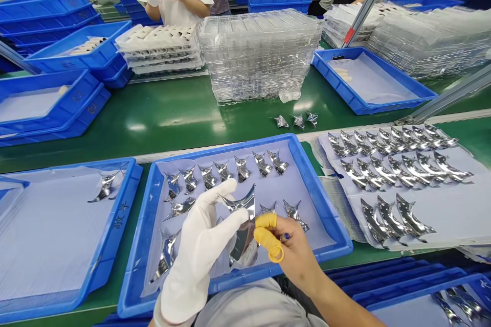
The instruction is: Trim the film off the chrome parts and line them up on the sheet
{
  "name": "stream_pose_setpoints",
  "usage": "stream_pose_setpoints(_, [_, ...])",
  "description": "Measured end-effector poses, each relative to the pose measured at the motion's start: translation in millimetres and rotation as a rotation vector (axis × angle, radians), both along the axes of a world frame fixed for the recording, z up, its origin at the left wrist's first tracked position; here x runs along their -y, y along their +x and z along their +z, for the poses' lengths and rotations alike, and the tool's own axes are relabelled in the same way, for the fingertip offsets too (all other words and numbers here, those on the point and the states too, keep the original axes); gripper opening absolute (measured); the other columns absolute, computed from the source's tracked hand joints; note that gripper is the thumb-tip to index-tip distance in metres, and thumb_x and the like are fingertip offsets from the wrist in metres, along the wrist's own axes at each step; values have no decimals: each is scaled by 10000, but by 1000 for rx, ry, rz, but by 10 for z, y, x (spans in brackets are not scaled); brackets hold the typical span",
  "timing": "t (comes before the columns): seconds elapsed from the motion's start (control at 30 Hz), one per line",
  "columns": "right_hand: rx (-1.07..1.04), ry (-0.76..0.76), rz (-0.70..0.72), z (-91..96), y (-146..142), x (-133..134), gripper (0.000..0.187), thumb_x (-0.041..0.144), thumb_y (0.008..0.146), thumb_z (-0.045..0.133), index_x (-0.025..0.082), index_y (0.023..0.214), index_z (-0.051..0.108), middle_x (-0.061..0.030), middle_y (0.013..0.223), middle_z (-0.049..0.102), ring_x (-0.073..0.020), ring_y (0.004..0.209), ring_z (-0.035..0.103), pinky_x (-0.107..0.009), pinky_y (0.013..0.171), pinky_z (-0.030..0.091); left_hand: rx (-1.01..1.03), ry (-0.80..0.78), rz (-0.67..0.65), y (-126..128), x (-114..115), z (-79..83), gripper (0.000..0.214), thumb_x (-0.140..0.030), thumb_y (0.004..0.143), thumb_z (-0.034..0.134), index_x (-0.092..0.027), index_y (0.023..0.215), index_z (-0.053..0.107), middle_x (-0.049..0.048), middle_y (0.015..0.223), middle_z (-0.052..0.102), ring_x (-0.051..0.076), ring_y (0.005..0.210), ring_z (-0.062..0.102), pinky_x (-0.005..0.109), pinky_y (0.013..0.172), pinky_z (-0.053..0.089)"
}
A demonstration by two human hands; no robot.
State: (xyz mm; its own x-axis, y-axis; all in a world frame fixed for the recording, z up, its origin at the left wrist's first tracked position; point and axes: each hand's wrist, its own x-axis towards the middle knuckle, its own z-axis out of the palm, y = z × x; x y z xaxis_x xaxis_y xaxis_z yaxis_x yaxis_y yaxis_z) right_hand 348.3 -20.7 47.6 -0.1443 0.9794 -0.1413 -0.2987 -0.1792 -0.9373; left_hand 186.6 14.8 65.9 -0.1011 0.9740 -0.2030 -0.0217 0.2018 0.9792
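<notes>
My left hand (207, 240), in a white glove, pinches a shiny curved chrome part (243, 237) with pointed corners between thumb and fingers. On the part's right edge, my right hand (286, 242) closes its thumb and forefinger, both covered by yellow finger cots. Both hands are above a blue tray (322, 219) lined with white sheeting. Similar chrome parts (241, 168) lie in that tray, one row along its far side and others nearer; my hands hide some of them.
At right, rows of chrome parts (395, 173) lie on a white sheet. Left is another blue tray (130, 204). Three small chrome pieces (298, 121) sit on the green bench (169, 112) before stacked clear plastic trays (261, 56). A metal post (452, 92) slants at right. People stand opposite.
</notes>
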Motion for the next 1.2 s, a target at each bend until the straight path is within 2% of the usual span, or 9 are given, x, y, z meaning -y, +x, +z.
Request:
stream_pose_setpoints(0.13, [-18, -27, 2, -23, 7, 0, 284, 373, 890, 757, 190, 719, 625, 60, 614, 427, -94, 545, 282, -260, 508, 230, -19, -44, 46, 30, 6, 25, 454, -425, 773, 887, -254, 1175, 768, 47, 1131, 798, 199, 918, 742, 291, 779, 594])
stream_pose_setpoints(0.27, [-203, -155, 29, -97, -12, -31, 405, 531, 851, 810, 186, 736, 631, 106, 521, 346, -65, 473, 202, -250, 461, 162, -14, 77, 166, 74, 15, 23, 285, -353, 750, 913, -243, 993, 811, 34, 1088, 812, 217, 1027, 732, 330, 936, 571])
stream_pose_setpoints(0.43, [-366, -245, 51, -153, -50, -75, 458, 557, 786, 875, 185, 726, 615, 128, 451, 358, -38, 413, 181, -231, 432, 117, -91, 245, 140, 126, -7, 46, 164, -287, 759, 907, -284, 895, 816, -10, 951, 813, 227, 1123, 695, 404, 1130, 459])
stream_pose_setpoints(0.5, [-377, -252, 46, -146, -56, -77, 458, 547, 777, 887, 183, 720, 614, 129, 441, 363, -34, 405, 183, -229, 429, 118, -116, 265, 130, 131, -17, 53, 164, -294, 756, 912, -292, 889, 816, -15, 940, 812, 231, 1149, 688, 414, 1153, 439])
stream_pose_setpoints(0.57, [-375, -243, 32, -132, -60, -68, 462, 550, 763, 895, 183, 722, 617, 127, 445, 365, -35, 410, 193, -231, 433, 125, -96, 232, 141, 128, -22, 52, 204, -320, 752, 917, -293, 930, 821, -10, 994, 816, 227, 1141, 693, 396, 1115, 474])
stream_pose_setpoints(0.7, [-339, -191, -3, -109, -65, -36, 435, 530, 770, 892, 180, 738, 636, 110, 526, 373, -43, 459, 202, -235, 452, 157, -17, 89, 168, 101, -26, 43, 314, -388, 747, 918, -272, 1022, 819, 16, 1123, 812, 213, 1068, 726, 322, 921, 575])
stream_pose_setpoints(0.83, [-291, -155, 4, -61, -81, -30, 371, 453, 781, 893, 180, 728, 648, 99, 555, 363, -56, 490, 209, -236, 464, 170, 1, 17, 168, 68, -28, 39, 375, -423, 756, 908, -248, 1073, 809, 40, 1141, 812, 192, 941, 751, 282, 797, 593])
stream_pose_setpoints(1.03, [-300, -164, 8, 46, -106, -63, 368, 403, 764, 898, 191, 677, 609, 98, 539, 347, -67, 497, 218, -232, 470, 182, 30, -5, 163, 68, -44, 23, 419, -447, 750, 902, -214, 1085, 805, 73, 1115, 815, 191, 827, 749, 283, 709, 585])
stream_pose_setpoints(1.2, [-284, -161, 7, 33, -106, -50, 374, 413, 776, 886, 193, 680, 599, 100, 536, 344, -65, 496, 214, -231, 474, 182, 32, -26, 166, 77, -44, 33, 416, -448, 750, 901, -226, 1088, 804, 58, 1121, 811, 179, 875, 744, 261, 748, 582])
